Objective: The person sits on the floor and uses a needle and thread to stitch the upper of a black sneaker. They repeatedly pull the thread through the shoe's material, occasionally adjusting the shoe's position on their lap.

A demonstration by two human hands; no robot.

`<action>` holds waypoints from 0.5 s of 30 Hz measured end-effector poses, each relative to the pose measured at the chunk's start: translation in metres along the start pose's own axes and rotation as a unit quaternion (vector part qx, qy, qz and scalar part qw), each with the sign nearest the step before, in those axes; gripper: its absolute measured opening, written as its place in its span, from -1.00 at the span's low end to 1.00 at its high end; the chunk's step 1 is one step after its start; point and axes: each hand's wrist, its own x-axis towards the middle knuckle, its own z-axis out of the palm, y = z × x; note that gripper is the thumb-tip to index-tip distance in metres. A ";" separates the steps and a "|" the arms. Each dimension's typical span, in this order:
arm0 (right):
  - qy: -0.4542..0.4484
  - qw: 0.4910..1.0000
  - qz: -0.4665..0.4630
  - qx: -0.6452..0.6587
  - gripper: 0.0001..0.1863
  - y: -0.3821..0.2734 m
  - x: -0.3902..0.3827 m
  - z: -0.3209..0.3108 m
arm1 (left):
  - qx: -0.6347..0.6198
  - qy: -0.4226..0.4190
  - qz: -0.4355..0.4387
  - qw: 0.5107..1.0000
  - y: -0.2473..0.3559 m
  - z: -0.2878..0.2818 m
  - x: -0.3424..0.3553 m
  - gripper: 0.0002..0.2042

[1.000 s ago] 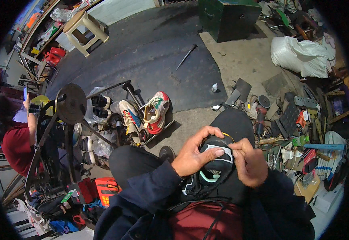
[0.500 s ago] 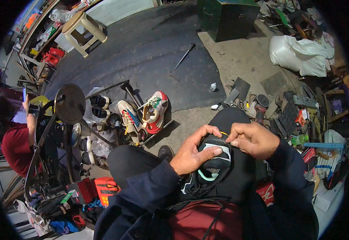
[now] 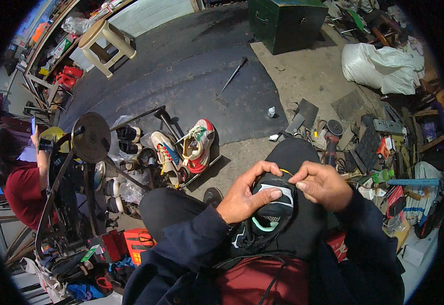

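Note:
On my lap lies a black shoe (image 3: pixel 279 210) with a pale grey panel and a mint-green lining. My left hand (image 3: pixel 247 194) is closed around its side, thumb pressed on the pale panel. A thin yellow strip (image 3: pixel 286 172) shows at the shoe's far end, between the fingertips of both hands. My right hand (image 3: pixel 324 185) is pinched beside that end, thumb and forefinger together at the strip. Whether the strip is part of the shoe or a loose piece, I cannot tell.
Colourful sneakers (image 3: pixel 197 147) rest by a black iron machine with a round wheel (image 3: pixel 92 137) on my left. Beyond it a person in red (image 3: pixel 24 188) holds a phone. An angle grinder (image 3: pixel 333 137) and scattered tools lie right. A green chest (image 3: pixel 288 25) stands ahead.
My right fingertips have shifted slightly at the shoe's far end, and more of the yellow strip shows between the hands. My left hand keeps its hold on the shoe.

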 end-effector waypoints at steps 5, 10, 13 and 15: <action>0.168 0.933 -0.054 -0.314 -0.81 -0.009 -0.030 0.043 | -0.008 0.002 -0.004 1.000 0.000 0.004 -0.001 -0.62; 0.285 0.930 -0.044 -0.230 -0.82 0.011 -0.018 0.073 | 0.001 0.009 0.010 1.000 -0.002 0.004 -0.003 -0.63; 0.255 0.930 -0.101 -0.243 -0.88 0.015 -0.013 0.066 | 0.026 0.008 0.026 0.999 -0.003 0.000 -0.003 -0.64; 0.218 0.917 -0.153 -0.296 -0.92 0.009 -0.007 0.054 | 0.028 0.005 0.023 0.999 -0.003 -0.001 -0.003 -0.64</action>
